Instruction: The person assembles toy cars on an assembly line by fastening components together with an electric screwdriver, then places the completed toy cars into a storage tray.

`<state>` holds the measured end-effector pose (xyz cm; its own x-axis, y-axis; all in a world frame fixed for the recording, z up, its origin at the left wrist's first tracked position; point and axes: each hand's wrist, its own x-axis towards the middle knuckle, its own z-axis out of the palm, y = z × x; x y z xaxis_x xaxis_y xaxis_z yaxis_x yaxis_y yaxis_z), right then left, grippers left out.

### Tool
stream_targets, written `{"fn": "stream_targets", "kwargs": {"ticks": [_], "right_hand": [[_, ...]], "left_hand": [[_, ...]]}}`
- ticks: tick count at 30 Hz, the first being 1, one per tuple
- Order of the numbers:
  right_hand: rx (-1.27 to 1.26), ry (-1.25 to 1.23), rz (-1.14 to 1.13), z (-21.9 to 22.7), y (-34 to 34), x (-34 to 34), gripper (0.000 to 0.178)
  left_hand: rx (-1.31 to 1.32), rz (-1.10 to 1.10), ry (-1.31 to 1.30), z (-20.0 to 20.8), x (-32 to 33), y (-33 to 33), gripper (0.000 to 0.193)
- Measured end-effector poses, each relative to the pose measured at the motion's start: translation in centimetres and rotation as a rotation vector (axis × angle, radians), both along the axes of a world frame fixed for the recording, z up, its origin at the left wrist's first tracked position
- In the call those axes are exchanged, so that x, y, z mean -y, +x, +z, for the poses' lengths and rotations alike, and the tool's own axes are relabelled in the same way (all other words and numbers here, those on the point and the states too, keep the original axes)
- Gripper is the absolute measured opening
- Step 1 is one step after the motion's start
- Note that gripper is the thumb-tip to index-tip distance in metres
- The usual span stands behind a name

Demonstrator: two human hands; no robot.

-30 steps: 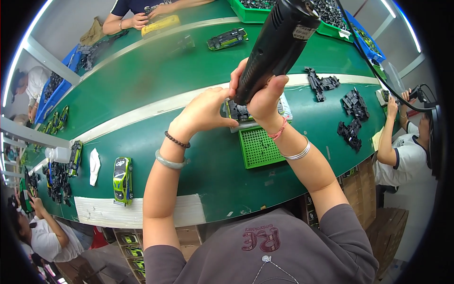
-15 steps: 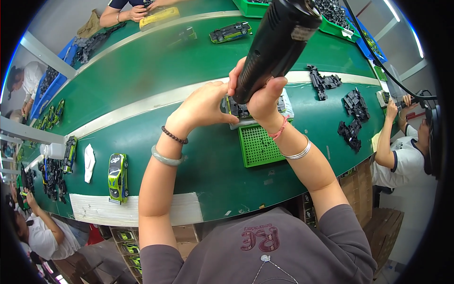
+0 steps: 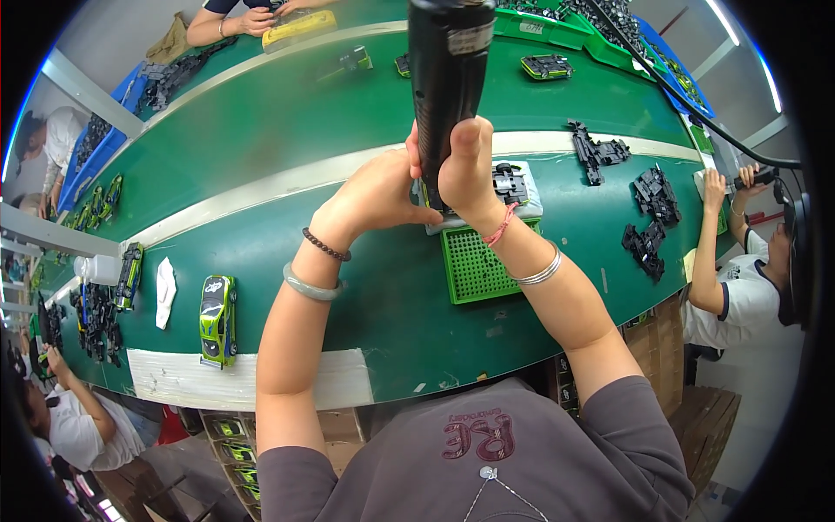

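My right hand [image 3: 468, 181] is closed around a black electric screwdriver [image 3: 448, 83], held upright with its lower end over an upturned toy car [image 3: 511, 184]. The car's black underside and wheels show to the right of my right hand; it lies on a white pad [image 3: 533, 209]. My left hand [image 3: 372, 190] grips the car's left end, thumb at the near side and fingers partly hidden behind the screwdriver. The screwdriver's tip is hidden by my hands. Just nearer than the pad sits a green perforated basket [image 3: 483, 280].
Black chassis parts [image 3: 654, 196] lie on the right of the green table. To the left are a green toy car [image 3: 217, 320] and a white cloth-like piece [image 3: 165, 291]. Beyond, more upturned cars [image 3: 548, 66] lie on the green belt [image 3: 365, 113]. Co-workers sit around.
My right hand and the screwdriver have moved left along the car, uncovering its right end. On the far belt, an upturned car has travelled right and another shows behind the screwdriver.
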<state>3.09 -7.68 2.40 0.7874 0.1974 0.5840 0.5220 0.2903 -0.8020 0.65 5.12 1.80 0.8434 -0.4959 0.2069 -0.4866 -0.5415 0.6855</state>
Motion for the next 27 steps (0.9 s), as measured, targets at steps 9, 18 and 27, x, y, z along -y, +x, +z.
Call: {"fn": "stream_targets", "kwargs": {"ticks": [9, 18, 27], "right_hand": [[-0.107, 0.205, 0.086, -0.1, 0.1, 1.6, 0.070], [-0.040, 0.105, -0.263, -0.1, -2.9, 17.3, 0.091], [-0.099, 0.072, -0.334, -4.3, -3.3, 19.8, 0.083]], "left_hand": [[0.042, -0.069, 0.015, 0.0, 0.6, 0.5, 0.057], [-0.164, 0.153, -0.725, 5.1, -9.0, 0.6, 0.051], [0.039, 0.434, 0.687, 0.7, -12.0, 8.4, 0.049]]}}
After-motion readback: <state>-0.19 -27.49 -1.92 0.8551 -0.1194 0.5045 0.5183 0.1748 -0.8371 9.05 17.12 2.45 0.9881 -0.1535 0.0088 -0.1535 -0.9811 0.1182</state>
